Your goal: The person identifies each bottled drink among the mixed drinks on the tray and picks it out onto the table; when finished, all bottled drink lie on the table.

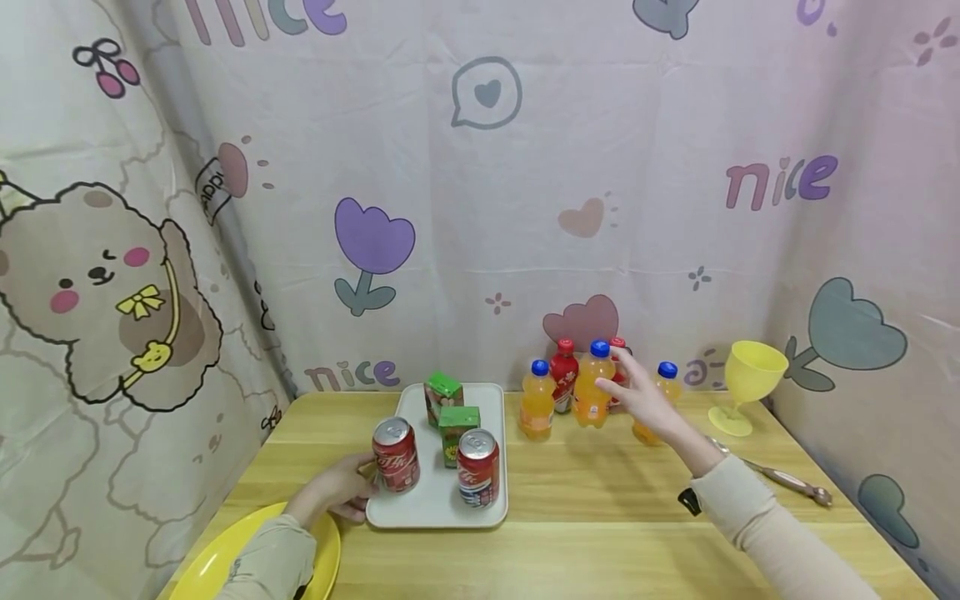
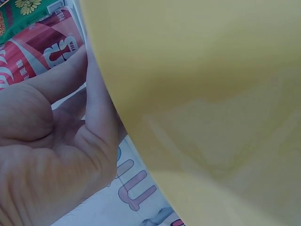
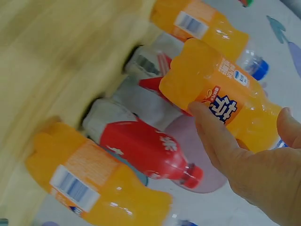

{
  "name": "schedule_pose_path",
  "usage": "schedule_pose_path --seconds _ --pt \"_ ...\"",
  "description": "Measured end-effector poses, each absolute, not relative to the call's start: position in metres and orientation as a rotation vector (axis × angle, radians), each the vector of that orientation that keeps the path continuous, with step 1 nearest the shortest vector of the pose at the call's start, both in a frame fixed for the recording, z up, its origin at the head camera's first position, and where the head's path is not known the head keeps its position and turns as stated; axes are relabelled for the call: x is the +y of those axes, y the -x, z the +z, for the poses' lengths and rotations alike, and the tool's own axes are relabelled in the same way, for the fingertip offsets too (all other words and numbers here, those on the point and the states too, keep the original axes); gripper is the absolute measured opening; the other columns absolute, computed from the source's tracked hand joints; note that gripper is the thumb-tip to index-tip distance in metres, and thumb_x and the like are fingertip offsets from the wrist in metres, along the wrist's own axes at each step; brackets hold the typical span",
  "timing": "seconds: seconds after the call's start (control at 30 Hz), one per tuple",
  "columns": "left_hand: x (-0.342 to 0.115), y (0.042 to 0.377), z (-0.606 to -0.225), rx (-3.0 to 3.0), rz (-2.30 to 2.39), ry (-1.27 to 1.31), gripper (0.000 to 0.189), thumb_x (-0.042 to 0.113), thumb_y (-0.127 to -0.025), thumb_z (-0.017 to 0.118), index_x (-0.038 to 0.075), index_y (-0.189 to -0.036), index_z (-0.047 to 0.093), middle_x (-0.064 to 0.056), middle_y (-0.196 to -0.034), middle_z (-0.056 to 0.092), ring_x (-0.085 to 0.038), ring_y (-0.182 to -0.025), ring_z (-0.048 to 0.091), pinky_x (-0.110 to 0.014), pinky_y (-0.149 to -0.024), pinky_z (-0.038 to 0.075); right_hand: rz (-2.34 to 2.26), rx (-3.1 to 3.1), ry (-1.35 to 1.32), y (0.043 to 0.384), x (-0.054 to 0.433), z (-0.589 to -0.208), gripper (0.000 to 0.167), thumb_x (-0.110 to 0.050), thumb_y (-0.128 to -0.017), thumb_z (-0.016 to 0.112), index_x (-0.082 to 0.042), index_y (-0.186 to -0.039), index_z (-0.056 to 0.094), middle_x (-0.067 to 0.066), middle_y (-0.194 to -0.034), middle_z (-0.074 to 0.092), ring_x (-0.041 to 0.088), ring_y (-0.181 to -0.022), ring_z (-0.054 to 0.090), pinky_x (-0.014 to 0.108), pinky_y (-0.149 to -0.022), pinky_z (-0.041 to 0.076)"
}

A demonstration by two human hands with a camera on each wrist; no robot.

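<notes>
My right hand (image 1: 637, 392) pinches an orange soda bottle (image 1: 592, 392) with a blue cap between thumb and fingers. In the right wrist view this soda bottle (image 3: 221, 89) hangs slightly tilted, its base off the table. Two similar orange bottles stand on either side, one left (image 1: 537, 408) and one right (image 1: 666, 387), partly behind my wrist. Red-labelled bottles (image 1: 564, 375) are behind them. My left hand (image 1: 337, 487) grips the left rim of a white tray (image 1: 435, 517), close to a red soda can (image 1: 395, 457). The left fingertips are partly hidden.
Another red can (image 1: 477, 471) and two green juice cartons (image 1: 459, 433) stand on the tray. A yellow plate (image 1: 326, 550) lies under my left forearm. To the right are a yellow goblet (image 1: 753, 373) and a brown-handled utensil (image 1: 795, 483). Patterned curtain (image 1: 480, 183) encloses the table.
</notes>
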State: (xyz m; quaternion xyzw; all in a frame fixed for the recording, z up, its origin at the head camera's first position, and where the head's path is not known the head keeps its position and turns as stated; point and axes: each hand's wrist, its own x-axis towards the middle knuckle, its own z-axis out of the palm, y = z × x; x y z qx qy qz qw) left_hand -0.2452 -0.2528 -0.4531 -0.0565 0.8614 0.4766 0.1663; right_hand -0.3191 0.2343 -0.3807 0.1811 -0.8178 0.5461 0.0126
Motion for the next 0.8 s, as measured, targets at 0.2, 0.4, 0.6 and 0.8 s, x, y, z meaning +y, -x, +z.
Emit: schedule_pose_path --seconds 0.2,0.4,0.6,0.8 --pt "-0.253 0.246 -0.454 2.45 1.361 0.159 0.074 -0.004 -0.097 0.061 0.001 -0.164 0.029 -0.017 -0.085 0.063 -0.021 -0.068 0.061 -0.03 -0.057 0.063 1.707 -2.566 -0.532 0.325 0.235 -0.394 0.067 -0.016 -0.11 0.055 -0.005 -0.166 0.019 0.038 -0.168 0.017 0.061 -0.137 0.049 0.063 -0.09 0.064" --pt "-0.254 0.246 -0.455 2.451 1.359 0.153 0.074 -0.004 -0.097 0.061 0.001 -0.164 0.029 -0.017 -0.085 0.063 -0.021 -0.067 0.061 -0.03 -0.056 0.063 1.723 -2.566 -0.511 0.335 0.236 -0.411 0.068 -0.014 -0.11 0.055 -0.003 -0.166 0.019 0.04 -0.168 0.015 0.06 -0.137 0.048 0.06 -0.088 0.066" --pt "-0.253 0.245 -0.454 2.445 1.361 0.156 0.074 -0.004 -0.097 0.061 0.001 -0.164 0.029 -0.017 -0.086 0.063 -0.021 -0.068 0.061 -0.03 -0.058 0.064 1.744 -2.572 -0.483 0.337 0.237 -0.421 0.065 -0.013 -0.11 0.054 -0.005 -0.165 0.02 0.039 -0.167 0.019 0.062 -0.142 0.043 0.066 -0.092 0.062" --pt "-0.253 0.245 -0.454 2.439 1.375 0.157 0.074 -0.006 -0.097 0.061 0.0 -0.163 0.03 -0.017 -0.085 0.063 -0.02 -0.067 0.061 -0.03 -0.057 0.064 1.743 -2.562 -0.481 0.338 0.238 -0.428 0.062 -0.013 -0.11 0.053 -0.005 -0.164 0.022 0.038 -0.168 0.02 0.063 -0.145 0.038 0.068 -0.093 0.061"
